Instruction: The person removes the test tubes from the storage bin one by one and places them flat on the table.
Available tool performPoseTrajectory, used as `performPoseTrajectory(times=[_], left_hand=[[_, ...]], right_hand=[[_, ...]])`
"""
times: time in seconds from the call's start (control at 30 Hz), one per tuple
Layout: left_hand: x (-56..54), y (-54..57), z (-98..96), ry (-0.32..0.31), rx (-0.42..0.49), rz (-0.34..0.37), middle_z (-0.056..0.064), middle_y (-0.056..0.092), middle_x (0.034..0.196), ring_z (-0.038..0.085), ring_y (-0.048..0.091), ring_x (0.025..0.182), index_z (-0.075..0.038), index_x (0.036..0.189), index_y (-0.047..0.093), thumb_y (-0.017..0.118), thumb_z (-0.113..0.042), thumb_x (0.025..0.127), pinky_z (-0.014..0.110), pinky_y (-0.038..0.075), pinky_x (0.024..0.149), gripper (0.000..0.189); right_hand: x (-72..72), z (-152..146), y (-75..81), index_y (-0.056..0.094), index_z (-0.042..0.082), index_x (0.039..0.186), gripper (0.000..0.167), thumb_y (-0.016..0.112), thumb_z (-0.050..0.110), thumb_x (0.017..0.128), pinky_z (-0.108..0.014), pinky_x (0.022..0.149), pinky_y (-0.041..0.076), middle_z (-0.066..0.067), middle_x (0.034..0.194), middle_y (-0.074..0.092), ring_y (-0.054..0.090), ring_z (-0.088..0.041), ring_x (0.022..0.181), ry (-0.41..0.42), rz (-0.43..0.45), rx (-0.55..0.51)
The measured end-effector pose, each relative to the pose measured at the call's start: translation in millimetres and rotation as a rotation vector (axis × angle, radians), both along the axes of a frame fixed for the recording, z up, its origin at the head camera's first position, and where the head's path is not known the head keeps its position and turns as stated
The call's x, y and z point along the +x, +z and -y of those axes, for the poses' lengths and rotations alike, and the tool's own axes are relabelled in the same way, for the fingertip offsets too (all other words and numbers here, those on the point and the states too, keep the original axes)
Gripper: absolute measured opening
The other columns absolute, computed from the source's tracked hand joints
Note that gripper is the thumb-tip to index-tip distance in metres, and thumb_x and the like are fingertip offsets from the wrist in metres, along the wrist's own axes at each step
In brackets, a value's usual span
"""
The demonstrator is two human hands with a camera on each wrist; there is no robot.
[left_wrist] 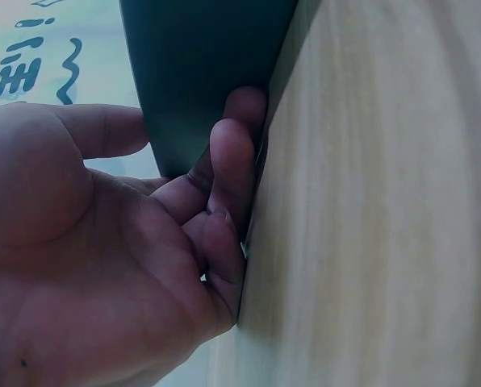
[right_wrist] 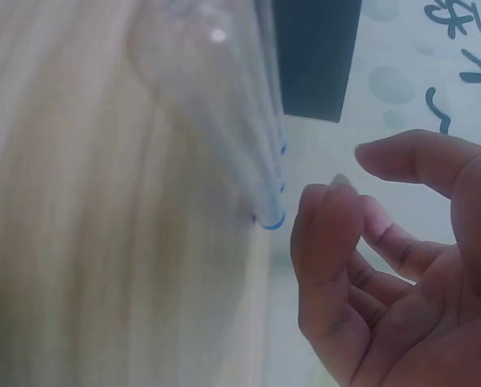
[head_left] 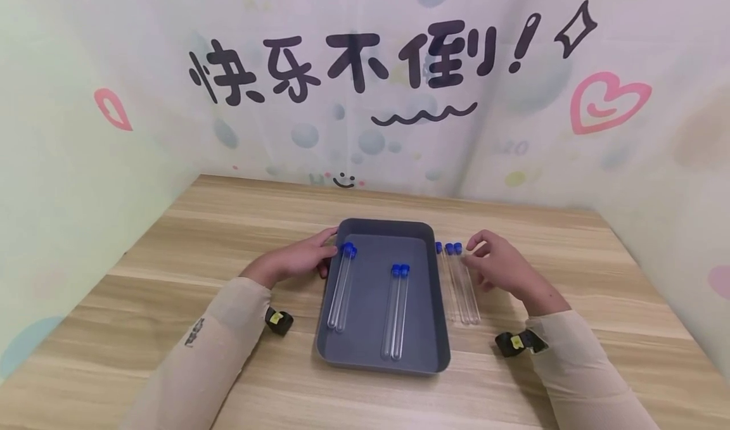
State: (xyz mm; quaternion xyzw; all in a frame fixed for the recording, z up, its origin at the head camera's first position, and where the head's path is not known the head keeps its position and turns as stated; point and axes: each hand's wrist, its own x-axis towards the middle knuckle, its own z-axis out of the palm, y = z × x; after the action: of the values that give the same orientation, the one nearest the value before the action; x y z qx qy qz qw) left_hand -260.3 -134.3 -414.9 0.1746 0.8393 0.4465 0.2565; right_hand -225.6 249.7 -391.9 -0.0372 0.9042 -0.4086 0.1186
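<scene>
A dark grey tray point(head_left: 373, 354) lies in the middle of the table. My left hand point(head_left: 299, 256) grips its left wall, thumb at the rim and bent fingers point(left_wrist: 234, 165) low against the outside, by the tabletop. Inside the tray, one pair of clear test tubes with blue caps point(head_left: 342, 290) leans along the left side. A second pair point(head_left: 396, 316) lies right of the middle. Beside the tray's right wall, three more capped test tubes point(head_left: 464, 290) lie on the table. My right hand point(head_left: 502, 265) hovers by their caps, fingers loosely bent, holding nothing; in the right wrist view a gap separates thumb and forefinger.
The wood-grain table point(head_left: 256, 379) meets a printed cloth backdrop point(head_left: 353, 145) behind the tray, with cloth at both sides too. Black wrist-worn devices sit by the left point(head_left: 279, 321) and right point(head_left: 516, 342) sleeves, close to the tabletop.
</scene>
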Motion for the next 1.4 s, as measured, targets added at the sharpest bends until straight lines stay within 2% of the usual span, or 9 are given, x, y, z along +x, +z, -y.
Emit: performPoseTrajectory(times=[0.2, 0.33, 0.5, 0.8, 1.07, 1.2, 1.4], left_hand=[[1.7, 1.8, 0.6, 0.003, 0.004, 0.01, 0.008, 0.059, 0.101, 0.022, 0.058, 0.081, -0.026, 0.162, 0.01, 0.032, -0.021, 0.109, 0.033, 0.044, 0.089, 0.057], [2.0, 2.7, 0.9, 0.019, -0.017, 0.017, 0.008, 0.06, 0.093, 0.022, 0.059, 0.081, -0.027, 0.162, 0.004, 0.032, -0.024, 0.109, 0.038, 0.041, 0.097, 0.06], [1.4, 2.0, 1.7, 0.035, -0.045, 0.014, 0.01, 0.06, 0.081, 0.022, 0.06, 0.082, -0.025, 0.161, -0.007, 0.034, -0.027, 0.108, 0.045, 0.031, 0.11, 0.067], [1.6, 0.3, 1.7, 0.03, -0.036, 0.013, 0.01, 0.06, 0.081, 0.022, 0.06, 0.081, -0.023, 0.161, -0.01, 0.034, -0.025, 0.108, 0.046, 0.03, 0.112, 0.069], [0.9, 0.0, 3.9, 0.037, -0.045, 0.007, 0.01, 0.06, 0.081, 0.021, 0.06, 0.082, -0.021, 0.162, -0.007, 0.035, -0.027, 0.108, 0.047, 0.032, 0.11, 0.068], [0.1, -1.1, 3.8, 0.047, -0.046, 0.014, 0.009, 0.062, 0.083, 0.02, 0.062, 0.082, -0.021, 0.162, -0.004, 0.035, -0.031, 0.109, 0.047, 0.032, 0.112, 0.067], [-1.0, -3.1, 3.8, 0.038, -0.024, 0.023, 0.008, 0.063, 0.086, 0.019, 0.062, 0.081, -0.019, 0.162, -0.001, 0.034, -0.032, 0.109, 0.044, 0.035, 0.11, 0.064]], right_hand=[[4.6, 11, 8.5, 0.045, 0.0, 0.121, 0.03, 0.058, 0.016, 0.099, -0.035, 0.058, 0.057, -0.025, 0.113, 0.058, 0.061, -0.022, 0.066, 0.0, -0.022, -0.012], [8.2, 18, 13.7, 0.045, 0.0, 0.123, 0.031, 0.056, 0.017, 0.099, -0.035, 0.058, 0.057, -0.024, 0.115, 0.057, 0.062, -0.023, 0.066, 0.001, -0.03, -0.023], [16.0, 27, 24.2, 0.047, 0.001, 0.122, 0.029, 0.057, 0.016, 0.099, -0.036, 0.058, 0.057, -0.023, 0.114, 0.057, 0.063, -0.025, 0.067, 0.018, -0.059, -0.055], [27.7, 53, 41.8, 0.049, 0.003, 0.122, 0.027, 0.057, 0.014, 0.099, -0.043, 0.058, 0.058, -0.025, 0.11, 0.059, 0.064, -0.027, 0.069, 0.077, -0.087, -0.123], [22.5, 88, 49.7, 0.051, 0.005, 0.124, 0.026, 0.056, 0.013, 0.1, -0.041, 0.058, 0.058, -0.022, 0.114, 0.059, 0.064, -0.024, 0.066, 0.125, -0.081, -0.167], [18.6, 103, 48.9, 0.053, 0.007, 0.122, 0.024, 0.057, 0.015, 0.1, -0.039, 0.058, 0.058, -0.019, 0.112, 0.062, 0.066, -0.028, 0.068, 0.132, -0.068, -0.179], [12.4, 125, 47.5, 0.056, 0.009, 0.123, 0.024, 0.057, 0.017, 0.1, -0.042, 0.06, 0.059, -0.017, 0.113, 0.062, 0.065, -0.023, 0.067, 0.135, -0.035, -0.186]])
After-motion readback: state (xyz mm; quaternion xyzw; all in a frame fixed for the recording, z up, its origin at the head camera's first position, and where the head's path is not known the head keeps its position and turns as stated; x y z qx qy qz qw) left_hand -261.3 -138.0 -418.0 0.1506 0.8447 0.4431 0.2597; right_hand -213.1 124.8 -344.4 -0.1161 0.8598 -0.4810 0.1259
